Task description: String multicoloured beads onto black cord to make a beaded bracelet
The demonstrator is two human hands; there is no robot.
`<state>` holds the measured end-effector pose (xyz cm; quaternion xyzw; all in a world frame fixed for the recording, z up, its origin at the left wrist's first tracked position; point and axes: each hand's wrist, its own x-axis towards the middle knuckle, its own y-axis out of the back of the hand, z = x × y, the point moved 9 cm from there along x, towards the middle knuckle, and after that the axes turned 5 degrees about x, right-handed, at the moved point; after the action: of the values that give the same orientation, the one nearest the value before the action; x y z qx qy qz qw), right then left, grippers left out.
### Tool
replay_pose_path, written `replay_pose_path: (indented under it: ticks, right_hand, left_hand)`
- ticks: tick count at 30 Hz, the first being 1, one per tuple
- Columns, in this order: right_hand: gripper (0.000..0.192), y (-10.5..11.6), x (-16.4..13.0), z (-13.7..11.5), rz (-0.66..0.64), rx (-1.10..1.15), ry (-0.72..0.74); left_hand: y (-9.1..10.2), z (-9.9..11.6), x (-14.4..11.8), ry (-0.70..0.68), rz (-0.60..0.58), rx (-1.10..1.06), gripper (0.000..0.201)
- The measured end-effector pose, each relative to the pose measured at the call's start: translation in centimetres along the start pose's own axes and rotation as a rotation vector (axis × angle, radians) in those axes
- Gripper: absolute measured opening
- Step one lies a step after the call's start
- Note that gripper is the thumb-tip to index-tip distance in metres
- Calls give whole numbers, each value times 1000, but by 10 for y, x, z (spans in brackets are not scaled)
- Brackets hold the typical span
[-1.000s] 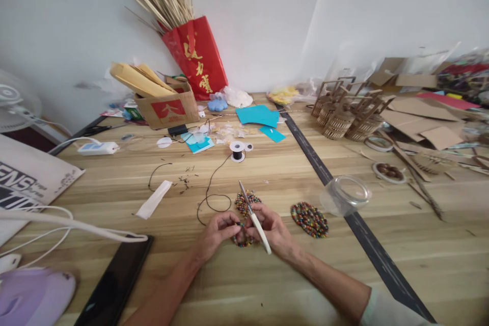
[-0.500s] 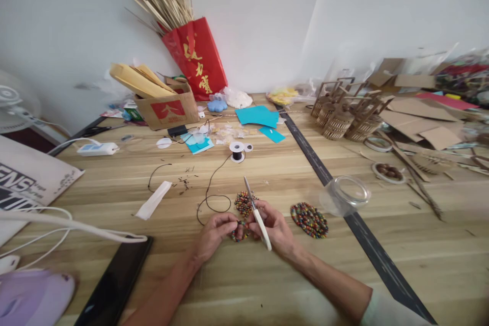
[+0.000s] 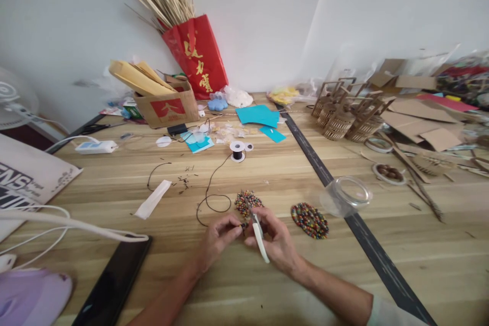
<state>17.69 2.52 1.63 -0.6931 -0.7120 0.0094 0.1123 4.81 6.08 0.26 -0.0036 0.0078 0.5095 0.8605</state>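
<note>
My left hand [image 3: 216, 241] pinches a small string of coloured beads [image 3: 243, 225] just above the wooden table [image 3: 267, 285]. My right hand [image 3: 275, 240] grips white-handled scissors [image 3: 258, 234], their blades pointing up and away over the beads, and its fingertips meet the left hand's at the beads. A round mat of coloured beads [image 3: 247, 200] lies just beyond my hands. A second bead mat [image 3: 309, 219] lies to the right. A black thread [image 3: 212, 198] loops from near my hands to a small spool [image 3: 237, 151].
A clear plastic jar [image 3: 346, 195] lies on its side at right. A dark phone [image 3: 113, 281] and white cables [image 3: 69, 224] are at the near left. A cardboard box [image 3: 166, 107], red bag [image 3: 195, 57], blue paper [image 3: 257, 115] and wooden baskets [image 3: 344, 112] crowd the back.
Both hands drew slightly nearer to me with the beads. The scissors tipped down, so less of the blade shows above my right hand.
</note>
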Motion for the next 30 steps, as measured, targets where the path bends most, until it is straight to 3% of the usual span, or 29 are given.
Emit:
replay_pose_path:
  ticks: [12,21,30]
  right_hand:
    - [34,-4,-3,-11,-28,-322,170]
    - [26,-5,-3,-16,-27,-347,201]
    - [28,-1,-2,-22,-30,-341,195]
  left_hand:
    - [-1,-4,-2,-55,-15,147,26]
    - [-2,-5,-1,-30,-16,190,29]
    - [-9,-2,1,4,-86,33,30]
